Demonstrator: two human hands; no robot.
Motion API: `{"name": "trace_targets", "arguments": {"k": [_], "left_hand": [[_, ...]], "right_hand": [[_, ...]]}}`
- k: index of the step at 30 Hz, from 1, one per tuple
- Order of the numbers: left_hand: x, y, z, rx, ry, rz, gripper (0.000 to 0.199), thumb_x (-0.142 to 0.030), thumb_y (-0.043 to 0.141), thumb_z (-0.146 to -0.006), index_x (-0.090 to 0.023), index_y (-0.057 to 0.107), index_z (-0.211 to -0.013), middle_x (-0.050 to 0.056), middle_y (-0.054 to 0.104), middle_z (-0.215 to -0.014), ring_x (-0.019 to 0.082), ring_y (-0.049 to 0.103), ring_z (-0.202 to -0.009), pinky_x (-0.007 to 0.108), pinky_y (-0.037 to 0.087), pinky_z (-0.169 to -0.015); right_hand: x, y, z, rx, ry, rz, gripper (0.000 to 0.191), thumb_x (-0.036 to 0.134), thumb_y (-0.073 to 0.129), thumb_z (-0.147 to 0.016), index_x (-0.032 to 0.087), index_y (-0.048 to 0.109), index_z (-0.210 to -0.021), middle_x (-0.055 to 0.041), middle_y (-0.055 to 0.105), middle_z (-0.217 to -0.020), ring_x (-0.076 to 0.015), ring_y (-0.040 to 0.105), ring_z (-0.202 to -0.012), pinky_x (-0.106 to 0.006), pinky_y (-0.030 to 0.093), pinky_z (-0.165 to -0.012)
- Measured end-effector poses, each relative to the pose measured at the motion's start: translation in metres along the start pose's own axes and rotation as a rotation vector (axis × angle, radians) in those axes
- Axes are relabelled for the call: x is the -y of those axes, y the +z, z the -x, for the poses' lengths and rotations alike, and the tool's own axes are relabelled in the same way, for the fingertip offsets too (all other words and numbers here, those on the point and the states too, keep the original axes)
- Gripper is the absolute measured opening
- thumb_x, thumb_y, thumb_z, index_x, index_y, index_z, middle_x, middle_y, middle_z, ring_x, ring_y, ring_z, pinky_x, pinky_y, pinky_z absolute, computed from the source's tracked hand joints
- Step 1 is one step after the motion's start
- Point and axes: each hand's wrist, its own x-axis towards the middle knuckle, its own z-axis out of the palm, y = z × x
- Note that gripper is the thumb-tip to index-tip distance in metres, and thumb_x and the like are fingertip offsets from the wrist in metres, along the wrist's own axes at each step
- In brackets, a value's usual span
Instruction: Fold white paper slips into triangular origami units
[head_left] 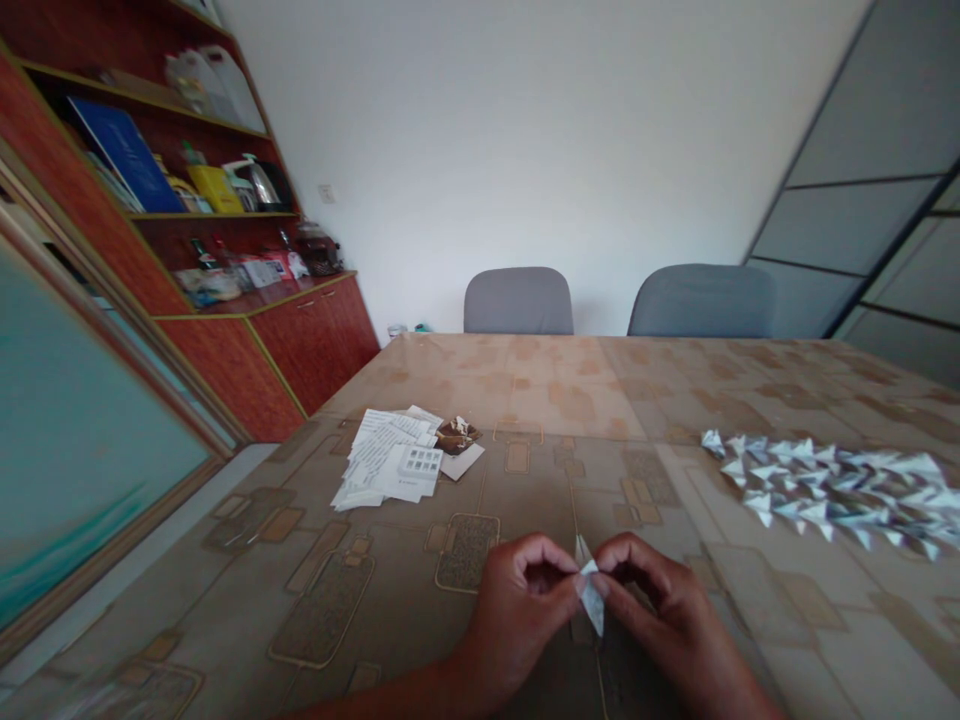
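A small folded white paper piece [593,606] is held upright over the near middle of the table, pinched from both sides. My left hand [521,605] grips its left side between thumb and forefinger. On its right side, my right hand [660,610] pinches it the same way, with the fingertips of both hands almost touching. Loose printed paper pieces [390,455] lie in an overlapping pile to the left, beyond my hands. Several rows of folded pointed paper pieces [832,490] stand at the right.
The table [247,590] has a patterned cover. Two grey chairs [517,300] stand at its far side, before a white wall. At the left is a red-brown shelf cabinet [315,340] holding bottles, a kettle and a blue folder.
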Motion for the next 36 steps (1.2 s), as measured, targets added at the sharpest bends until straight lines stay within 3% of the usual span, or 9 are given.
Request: {"name": "trace_targets", "arguments": {"k": [5, 13, 24, 31, 36], "left_hand": [[0.000, 0.002, -0.001, 0.031, -0.021, 0.078, 0.014, -0.022, 0.068, -0.070, -0.015, 0.056, -0.067, -0.001, 0.058, -0.061, 0.013, 0.055, -0.057, 0.023, 0.045, -0.056], [-0.003, 0.001, 0.000, 0.039, -0.023, 0.138, 0.016, -0.017, 0.065, -0.069, -0.017, 0.049, -0.070, -0.003, 0.053, -0.064, 0.012, 0.055, -0.057, 0.024, 0.048, -0.056], [-0.005, -0.003, -0.004, 0.099, -0.019, 0.211, 0.020, -0.029, 0.072, -0.073, -0.014, 0.059, -0.076, 0.002, 0.063, -0.074, 0.013, 0.060, -0.063, 0.025, 0.049, -0.063], [-0.004, -0.003, -0.002, 0.105, -0.009, 0.176, 0.021, -0.030, 0.073, -0.073, -0.014, 0.060, -0.070, 0.001, 0.062, -0.066, 0.013, 0.059, -0.061, 0.023, 0.047, -0.061], [-0.008, -0.003, -0.002, 0.087, -0.026, 0.130, 0.020, -0.029, 0.071, -0.073, -0.014, 0.058, -0.067, 0.000, 0.061, -0.062, 0.013, 0.059, -0.058, 0.022, 0.046, -0.058]], "right_hand": [[-0.003, 0.003, -0.001, 0.004, 0.047, -0.115, 0.019, 0.033, 0.057, -0.087, 0.020, 0.057, -0.074, 0.0010, 0.061, -0.066, -0.0142, 0.059, -0.061, -0.021, 0.048, -0.057], [-0.006, 0.009, -0.003, -0.138, 0.054, -0.087, 0.021, 0.034, 0.063, -0.080, 0.020, 0.053, -0.068, 0.0039, 0.050, -0.060, -0.0126, 0.051, -0.056, -0.020, 0.044, -0.051], [0.002, 0.000, -0.005, -0.047, -0.033, -0.063, 0.003, 0.023, 0.063, -0.079, 0.019, 0.063, -0.078, -0.0009, 0.069, -0.068, -0.0156, 0.064, -0.063, -0.023, 0.051, -0.059], [0.001, 0.001, -0.002, -0.093, -0.089, 0.037, 0.003, 0.022, 0.064, -0.080, 0.021, 0.063, -0.078, 0.0010, 0.068, -0.066, -0.0143, 0.063, -0.060, -0.021, 0.050, -0.058], [0.001, -0.001, -0.002, -0.028, -0.093, 0.075, 0.012, 0.027, 0.062, -0.084, 0.021, 0.065, -0.074, 0.0016, 0.067, -0.066, -0.0139, 0.063, -0.061, -0.020, 0.049, -0.058]]}}
